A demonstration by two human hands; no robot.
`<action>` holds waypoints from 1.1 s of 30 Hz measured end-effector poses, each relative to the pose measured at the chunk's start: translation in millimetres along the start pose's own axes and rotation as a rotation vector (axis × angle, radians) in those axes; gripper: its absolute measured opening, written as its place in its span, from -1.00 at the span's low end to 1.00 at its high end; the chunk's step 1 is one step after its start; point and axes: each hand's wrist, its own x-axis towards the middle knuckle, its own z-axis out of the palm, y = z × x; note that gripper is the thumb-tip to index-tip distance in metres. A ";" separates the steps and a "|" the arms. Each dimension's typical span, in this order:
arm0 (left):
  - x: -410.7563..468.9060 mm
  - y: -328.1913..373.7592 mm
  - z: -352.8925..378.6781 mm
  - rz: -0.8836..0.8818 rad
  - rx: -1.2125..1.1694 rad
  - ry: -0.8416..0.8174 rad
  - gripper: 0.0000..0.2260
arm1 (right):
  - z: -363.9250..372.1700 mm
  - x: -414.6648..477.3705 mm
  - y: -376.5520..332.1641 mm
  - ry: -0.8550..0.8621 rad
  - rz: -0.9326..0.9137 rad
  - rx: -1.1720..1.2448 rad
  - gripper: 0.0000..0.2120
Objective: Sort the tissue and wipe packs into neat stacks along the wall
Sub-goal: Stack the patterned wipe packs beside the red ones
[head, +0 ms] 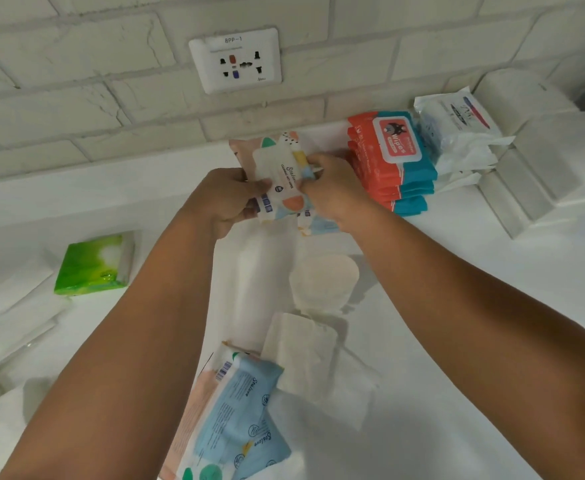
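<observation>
I stand before a white brick wall with a white socket plate on it. Below it runs a white counter, softly lit.

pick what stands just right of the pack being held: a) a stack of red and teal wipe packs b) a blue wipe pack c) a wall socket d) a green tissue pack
a: the stack of red and teal wipe packs stands by the wall just right of the pastel wipe pack gripped by the left hand and right hand.
</observation>
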 end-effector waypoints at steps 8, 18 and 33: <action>29.0 -6.4 46.3 -0.017 0.122 0.002 -0.94 | -16.7 -26.7 51.5 0.134 -0.138 -0.223 -0.67; 42.4 -21.1 71.0 0.023 0.284 0.069 -0.92 | -24.9 -35.7 92.0 0.319 -0.302 -0.488 -0.85; 37.0 -21.3 80.7 -0.157 0.162 0.118 -0.81 | -23.6 -22.3 104.7 0.294 -0.376 -0.631 -0.63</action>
